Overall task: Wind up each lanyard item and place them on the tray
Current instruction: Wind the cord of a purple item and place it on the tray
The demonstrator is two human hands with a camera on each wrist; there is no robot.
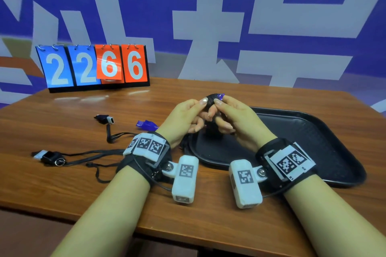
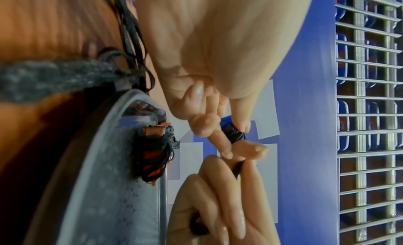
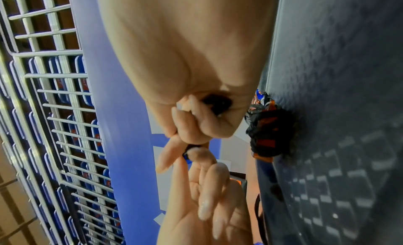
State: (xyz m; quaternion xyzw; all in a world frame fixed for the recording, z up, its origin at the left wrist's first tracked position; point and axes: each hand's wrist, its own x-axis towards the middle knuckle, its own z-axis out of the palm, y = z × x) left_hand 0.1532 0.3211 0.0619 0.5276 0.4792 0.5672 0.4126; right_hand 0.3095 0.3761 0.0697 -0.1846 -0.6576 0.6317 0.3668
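Note:
Both hands meet above the left part of the black tray (image 1: 302,131). Between them is a purple whistle (image 1: 220,96) with its black cord wound round it (image 2: 232,130). My left hand (image 1: 201,108) pinches the wound whistle between thumb and fingers. My right hand (image 1: 218,106) pinches it from the other side, with a black cord end (image 3: 216,103) tucked in its curled fingers. An orange whistle bundle wrapped in black cord (image 2: 152,155) (image 3: 268,136) lies on the tray under the hands. Its shape is dark and partly hidden in the head view.
On the wooden table left of the tray lie a loose purple whistle (image 1: 146,125), a black whistle (image 1: 104,120) and another black whistle (image 1: 50,156), with unwound black cords trailing toward my left wrist. A flip scoreboard (image 1: 94,67) stands at the back left.

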